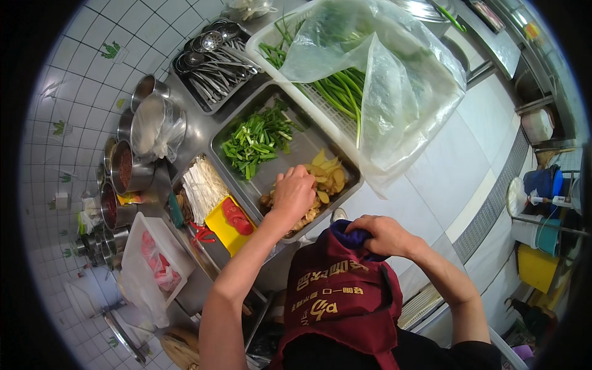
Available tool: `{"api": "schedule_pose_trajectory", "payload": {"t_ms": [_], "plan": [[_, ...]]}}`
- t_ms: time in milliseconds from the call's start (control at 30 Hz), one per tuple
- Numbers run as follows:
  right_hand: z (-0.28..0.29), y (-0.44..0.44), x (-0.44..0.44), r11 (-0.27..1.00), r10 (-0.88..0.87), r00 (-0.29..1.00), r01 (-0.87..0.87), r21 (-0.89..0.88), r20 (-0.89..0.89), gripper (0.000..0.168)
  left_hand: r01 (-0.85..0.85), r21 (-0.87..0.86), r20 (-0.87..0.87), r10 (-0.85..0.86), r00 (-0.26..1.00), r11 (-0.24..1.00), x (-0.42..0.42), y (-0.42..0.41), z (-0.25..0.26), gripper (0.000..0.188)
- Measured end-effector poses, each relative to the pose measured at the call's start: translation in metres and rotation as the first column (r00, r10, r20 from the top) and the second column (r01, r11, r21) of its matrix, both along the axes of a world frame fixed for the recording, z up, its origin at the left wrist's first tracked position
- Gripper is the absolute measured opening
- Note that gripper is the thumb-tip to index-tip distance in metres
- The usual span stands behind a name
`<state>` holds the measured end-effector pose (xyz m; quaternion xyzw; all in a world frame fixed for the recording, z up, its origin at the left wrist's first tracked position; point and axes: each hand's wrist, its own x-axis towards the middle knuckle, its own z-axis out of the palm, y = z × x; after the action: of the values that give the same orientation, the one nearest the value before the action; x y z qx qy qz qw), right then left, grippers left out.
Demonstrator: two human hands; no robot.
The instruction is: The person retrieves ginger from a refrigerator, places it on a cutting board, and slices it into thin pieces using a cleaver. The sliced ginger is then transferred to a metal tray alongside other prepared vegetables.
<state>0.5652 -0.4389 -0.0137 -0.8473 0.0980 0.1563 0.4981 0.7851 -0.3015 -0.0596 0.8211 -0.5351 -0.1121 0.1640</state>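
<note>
My left hand [294, 192] reaches into a steel tray [273, 173], its fingers bent down among pale yellow pieces. Sliced ginger [330, 173] lies in the tray just right of it; light brown chopped pieces [306, 218], perhaps garlic or ginger, lie under and below the palm. My fingertips are hidden, so whether they pinch anything does not show. Cut green scallions [256, 141] are heaped at the tray's far left. By the top of the maroon apron [333, 277], my right hand [386, 235] grips a dark blue cloth [344, 233].
A white plastic basket [319, 95] of long scallions, partly under a clear plastic bag [393, 92], adjoins the tray. Spoons and ladles [217, 60] fill another tray. Enoki mushrooms [203, 187] and a yellow container [226, 226] with red slices sit left, near steel pots [134, 169].
</note>
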Motion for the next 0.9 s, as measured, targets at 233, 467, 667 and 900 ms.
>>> {"api": "schedule_pose_trajectory", "payload": {"t_ms": [233,467,667,900], "plan": [[-0.004,-0.001,-0.008,1.0,0.0,1.0,0.0,0.013,-0.012,0.046,0.04,0.019,0.113,-0.042,0.993,0.999,-0.013,-0.006,-0.002,0.011],[-0.002,-0.001,-0.01,1.0,0.002,1.0,-0.002,0.02,-0.018,0.047,0.117,0.119,0.244,-0.143,0.959,0.986,-0.014,-0.009,-0.01,0.009],[0.004,-0.001,-0.013,1.0,-0.003,1.0,0.003,0.028,-0.02,0.046,0.152,0.069,0.057,-0.156,0.986,0.986,0.0,-0.007,-0.002,0.008],[-0.001,-0.005,-0.02,0.999,-0.013,0.996,0.016,0.033,-0.09,0.046,0.004,0.069,-0.493,0.03,0.869,0.998,0.044,0.012,0.051,0.01]]}}
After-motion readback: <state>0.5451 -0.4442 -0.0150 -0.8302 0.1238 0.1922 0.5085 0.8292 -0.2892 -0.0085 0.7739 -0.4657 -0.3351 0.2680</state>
